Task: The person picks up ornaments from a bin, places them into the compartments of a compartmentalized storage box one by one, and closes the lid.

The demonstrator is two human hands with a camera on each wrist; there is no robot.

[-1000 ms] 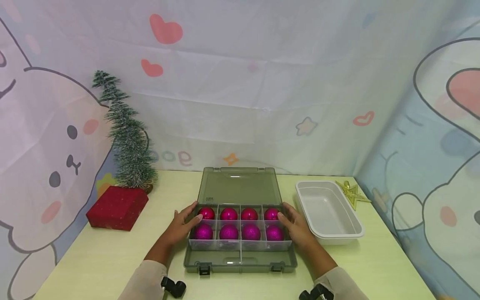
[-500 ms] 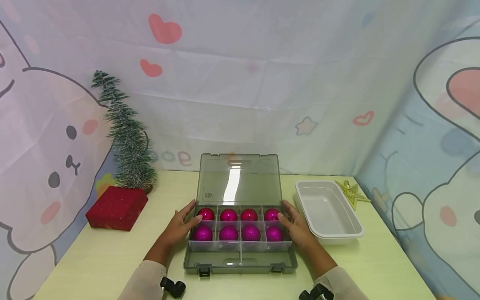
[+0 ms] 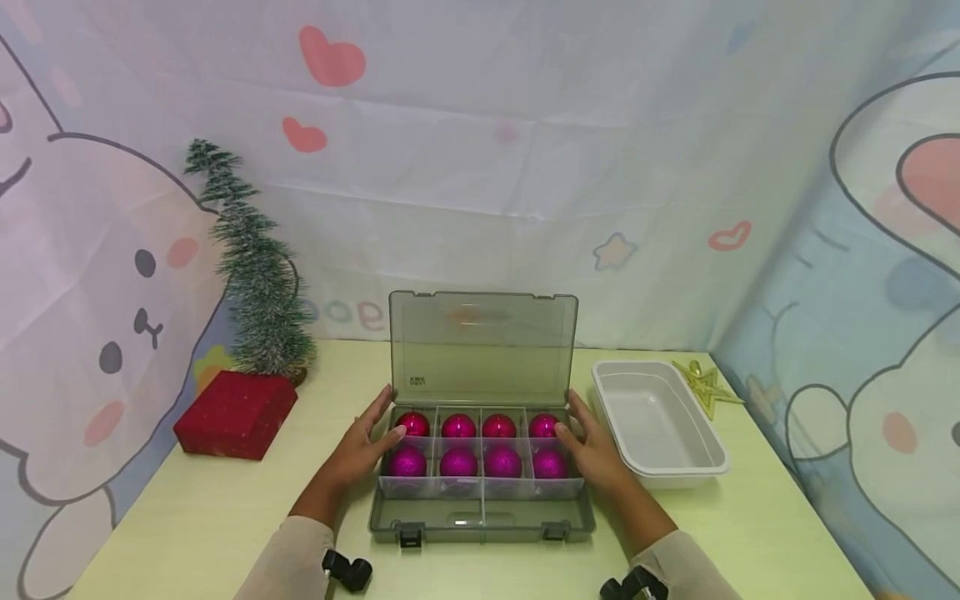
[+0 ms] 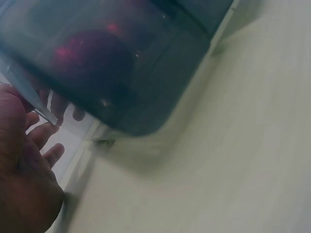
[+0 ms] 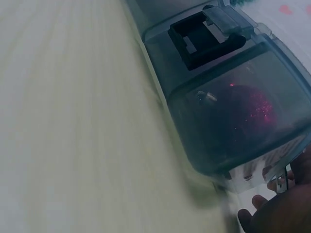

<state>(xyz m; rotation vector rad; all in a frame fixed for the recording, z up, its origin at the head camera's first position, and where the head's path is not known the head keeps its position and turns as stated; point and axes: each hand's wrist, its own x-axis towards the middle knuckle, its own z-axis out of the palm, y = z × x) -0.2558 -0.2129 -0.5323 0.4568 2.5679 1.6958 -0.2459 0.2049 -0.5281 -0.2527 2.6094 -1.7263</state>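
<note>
A see-through grey plastic storage box [image 3: 427, 510] stands on the table with its lid [image 3: 487, 346] raised almost upright at the back. Inside, a rear row of shiny red baubles [image 3: 458, 426] and a front row of glittery magenta baubles [image 3: 503, 461] fill small compartments. My left hand [image 3: 352, 450] holds the box's left side, thumb over the rim beside the baubles, fingers along the outside toward the lid. On the opposite side, my right hand [image 3: 600, 454] holds it the same way. Both wrist views show fingertips partly hidden behind the box's side walls.
A white plastic tub [image 3: 663, 417] sits to the right, with a gold star [image 3: 705, 387] behind it. At left are a red block [image 3: 236, 414] and a small frosted Christmas tree [image 3: 262, 292]. A printed cloth [image 3: 480, 167] hangs behind the table.
The lid has swung up from tilted far back to nearly upright. Both hands stay at the box's sides, their fingers slightly higher. The baubles have kept their places.
</note>
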